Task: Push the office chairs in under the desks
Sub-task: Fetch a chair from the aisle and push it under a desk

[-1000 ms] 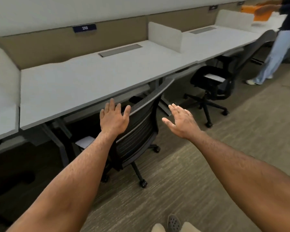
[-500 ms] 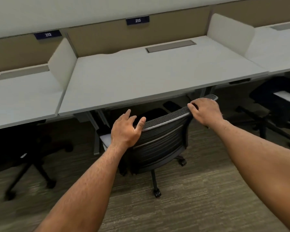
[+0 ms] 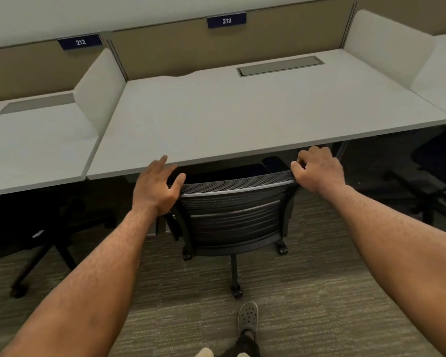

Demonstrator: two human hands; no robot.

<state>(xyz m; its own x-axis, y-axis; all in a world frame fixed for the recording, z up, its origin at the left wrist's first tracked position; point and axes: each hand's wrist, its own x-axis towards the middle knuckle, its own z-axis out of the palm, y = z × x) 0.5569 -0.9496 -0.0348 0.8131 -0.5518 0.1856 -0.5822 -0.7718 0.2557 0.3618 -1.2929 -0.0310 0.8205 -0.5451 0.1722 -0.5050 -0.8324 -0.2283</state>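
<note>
Now | left hand (image 3: pixel 156 188) open on chair back (image 3: pixel 233 185) | right hand (image 3: pixel 317 168) gripping it

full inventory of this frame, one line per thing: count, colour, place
mesh-back office chair: 1, black, centre, seat under desk 213
desks: 3, pale grey, in a row; side ones cut off
divider panels: 2, off-white, between desks
number plates: 2, navy, on the tan back panel, 212 and 213
cable hatches: 2 visible, grey, rear of desktops
other chairs: 2, black, under side desks, mostly shadowed
carpet: grey-brown, foreground
shoe: 1, grey, perforated, bottom centre
left hand: open, at backrest's left top corner
right hand: curled over backrest's right top corner
</note>
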